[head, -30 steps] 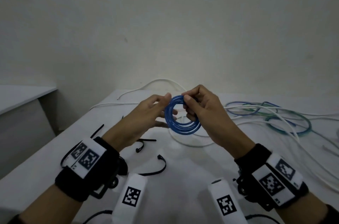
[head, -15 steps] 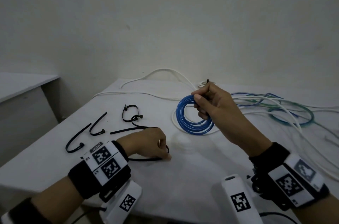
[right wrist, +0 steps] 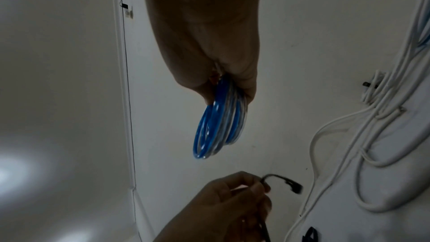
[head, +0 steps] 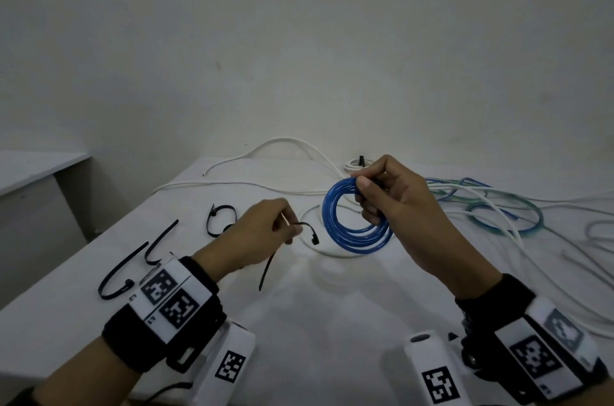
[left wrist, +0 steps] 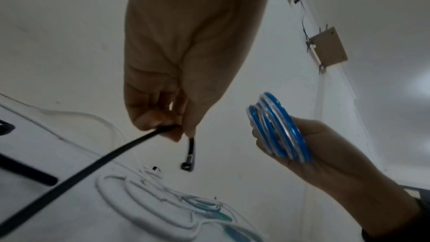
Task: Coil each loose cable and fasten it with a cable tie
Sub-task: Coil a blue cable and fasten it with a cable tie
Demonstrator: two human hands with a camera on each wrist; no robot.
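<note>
My right hand [head: 372,196] grips a coiled blue cable [head: 349,236] by its upper right side and holds it upright above the white table [head: 332,322]. The coil [left wrist: 277,128] [right wrist: 218,126] has several turns. Left of it, my left hand [head: 289,229] pinches a black cable tie [head: 282,253] near its head end; the head [left wrist: 187,165] hangs down and the tail trails toward the table. The tie [right wrist: 286,181] is a short way from the coil and does not touch it.
Other black cable ties [head: 219,216] [head: 123,276] lie on the table's left part. Loose white cables [head: 265,186] and blue-green cables [head: 498,216] spread across the back and right. A tied white coil [head: 354,164] sits at the back. A lower shelf [head: 30,166] stands at left.
My left hand let go of the blue coil, went down to the table, picked up a black cable tie and has lifted it toward the coil. The right hand kept hold of the coil.
</note>
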